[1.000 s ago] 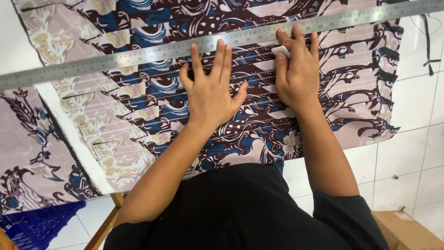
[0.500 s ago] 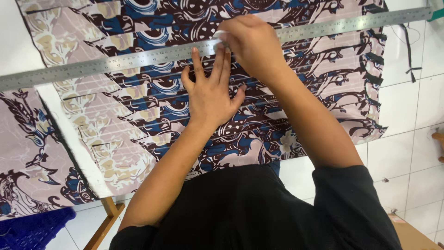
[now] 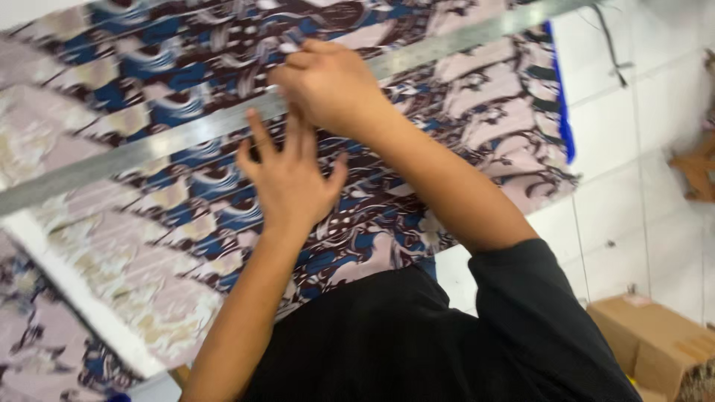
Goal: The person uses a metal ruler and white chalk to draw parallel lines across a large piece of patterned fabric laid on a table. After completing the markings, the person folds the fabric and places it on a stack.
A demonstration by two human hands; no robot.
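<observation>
Steel ruler (image 3: 186,138): long, lying slantwise across the patterned cloth (image 3: 447,104); every place below is given from it.
Left hand (image 3: 287,175): flat on the cloth just below the ruler, fingers spread, fingertips touching its lower edge; it grasps nothing.
Right hand (image 3: 328,82): crossed over the left, on the ruler's upper edge, fingers pinched; a small pale thing, probably chalk, seems held, but blur hides it.
Cloth: spread under the ruler, blue, brown and pale, already lined with thin parallel strokes.
Box (image 3: 655,346): brown cardboard, on the floor far below the ruler's right end.
Doing it well: as a judgement, the left hand should press down evenly so the ruler cannot slip, and the marking tip should stay tight against the edge in one steady stroke.
Changed from half a second ago: the right hand sits farther left along the ruler, the view has swung and blurred, and the left hand remains pressed flat.
</observation>
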